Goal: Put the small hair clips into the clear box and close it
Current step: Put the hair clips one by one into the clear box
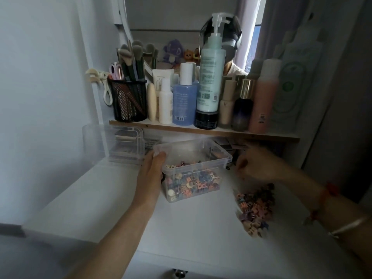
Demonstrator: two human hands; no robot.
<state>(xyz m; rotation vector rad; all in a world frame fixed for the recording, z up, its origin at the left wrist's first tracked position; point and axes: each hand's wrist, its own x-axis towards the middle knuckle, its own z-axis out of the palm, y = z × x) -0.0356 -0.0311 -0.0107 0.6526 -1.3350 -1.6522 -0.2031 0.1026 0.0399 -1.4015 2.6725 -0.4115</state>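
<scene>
The clear box stands lidless in the middle of the white tabletop, holding many small colourful hair clips. My left hand grips the box's left wall, thumb over the rim. A loose pile of small hair clips lies on the table to the right of the box. My right hand is blurred, just right of the box's rim and above the pile, fingers curled; whether it holds a clip is unclear. No lid is identifiable.
Another clear container sits at the back left. A shelf edge overhangs the table, carrying bottles and a black mesh brush cup. A drawer knob shows at the front edge.
</scene>
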